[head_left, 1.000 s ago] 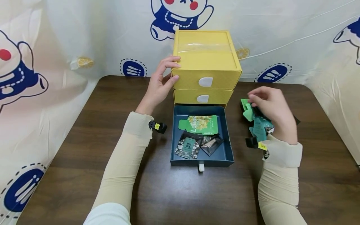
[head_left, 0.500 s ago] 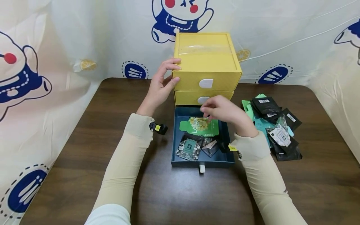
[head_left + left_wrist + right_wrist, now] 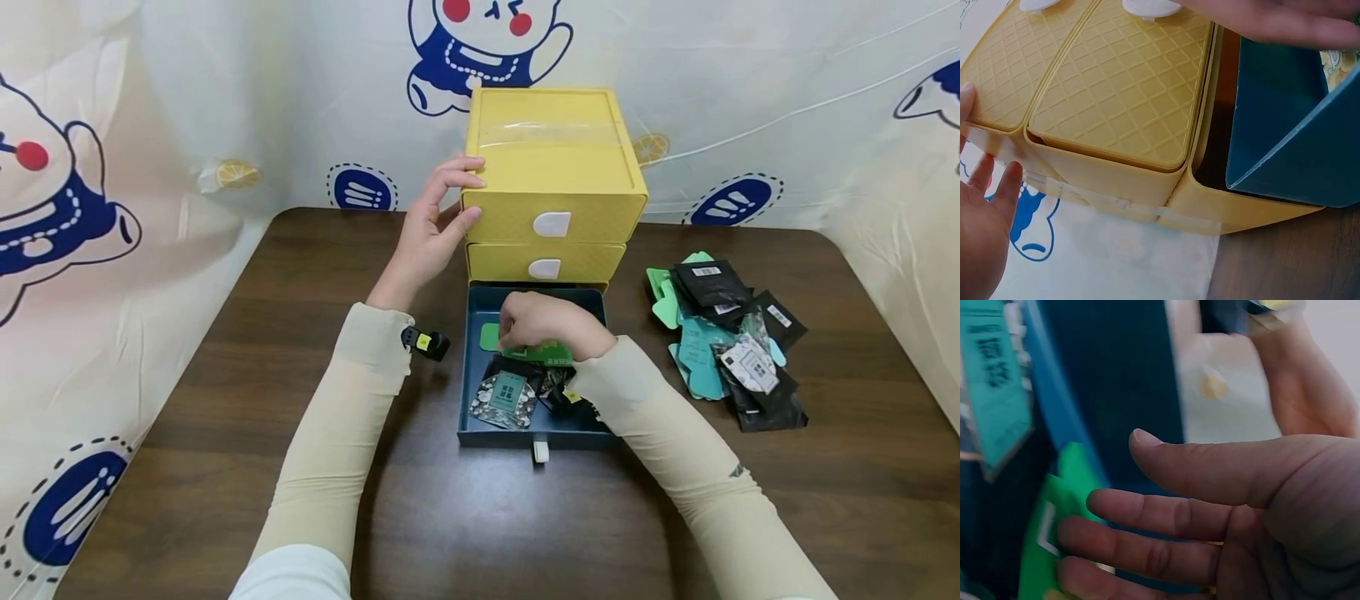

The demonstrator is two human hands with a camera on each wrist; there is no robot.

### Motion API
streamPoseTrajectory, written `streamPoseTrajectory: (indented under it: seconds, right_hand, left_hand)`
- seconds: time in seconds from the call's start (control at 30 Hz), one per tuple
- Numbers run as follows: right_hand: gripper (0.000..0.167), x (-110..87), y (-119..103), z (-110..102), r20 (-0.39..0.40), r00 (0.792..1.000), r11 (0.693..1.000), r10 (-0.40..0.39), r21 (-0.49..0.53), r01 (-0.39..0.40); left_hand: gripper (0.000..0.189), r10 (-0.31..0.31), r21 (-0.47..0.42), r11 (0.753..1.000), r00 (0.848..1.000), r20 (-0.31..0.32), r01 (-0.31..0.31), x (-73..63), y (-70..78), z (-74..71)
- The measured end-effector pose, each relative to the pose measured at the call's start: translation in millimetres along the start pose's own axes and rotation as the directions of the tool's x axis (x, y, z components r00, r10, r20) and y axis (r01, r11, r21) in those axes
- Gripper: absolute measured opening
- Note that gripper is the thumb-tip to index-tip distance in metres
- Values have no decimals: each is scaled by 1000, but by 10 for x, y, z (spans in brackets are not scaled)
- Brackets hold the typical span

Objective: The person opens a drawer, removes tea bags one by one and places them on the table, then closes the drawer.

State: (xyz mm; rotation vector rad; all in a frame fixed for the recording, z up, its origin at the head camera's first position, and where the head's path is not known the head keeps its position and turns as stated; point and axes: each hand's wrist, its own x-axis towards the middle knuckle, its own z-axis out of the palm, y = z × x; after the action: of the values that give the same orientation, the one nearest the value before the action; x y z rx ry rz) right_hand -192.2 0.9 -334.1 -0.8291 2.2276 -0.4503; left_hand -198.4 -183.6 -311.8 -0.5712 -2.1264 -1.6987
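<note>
My left hand [image 3: 429, 229] rests on the upper left corner of a yellow drawer box [image 3: 555, 142], its thumb against the front edge and fingertips over the top edge. In the left wrist view its fingers are mostly straight. The box's lowest drawer, a dark blue tray [image 3: 474, 392], is pulled out. My right hand [image 3: 551, 321] reaches into it over a flat green packet [image 3: 558, 357]. In the right wrist view, that hand's thumb stands apart from its fingers [image 3: 1110, 540], which touch or overlap the green packet [image 3: 1041, 540]. A black packet with a teal label [image 3: 506, 392] lies nearer the drawer's front.
Right of the box, a loose pile of black packets [image 3: 712, 283] and teal packets [image 3: 701, 354] lies on the brown table [image 3: 390, 517]. A printed curtain [image 3: 300, 83] hangs behind. The drawer's white pull tab [image 3: 541, 452] faces the front.
My right hand has moved left from the packet pile and down into the blue drawer, now covering much of the green packet. My left hand keeps its place on the box.
</note>
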Motion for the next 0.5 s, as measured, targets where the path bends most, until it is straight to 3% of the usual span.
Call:
streamPoseTrajectory:
  seconds: [0.17, 0.3, 0.5]
  right_hand:
    - [21, 78, -83, 120, 17, 999, 993, 38, -109, -36]
    - [18, 113, -115, 173, 36, 999, 993, 29, -117, -25]
    - [25, 159, -126, 210, 109, 994, 993, -11, -113, 24]
  left_hand:
    - [24, -8, -7, 1000, 1000, 1, 8, 7, -2, 10]
    - [23, -13, -7, 1000, 1000, -3, 13, -5, 46, 14]
    - [23, -18, -18, 1000, 1000, 1, 18, -46, 256, 29]
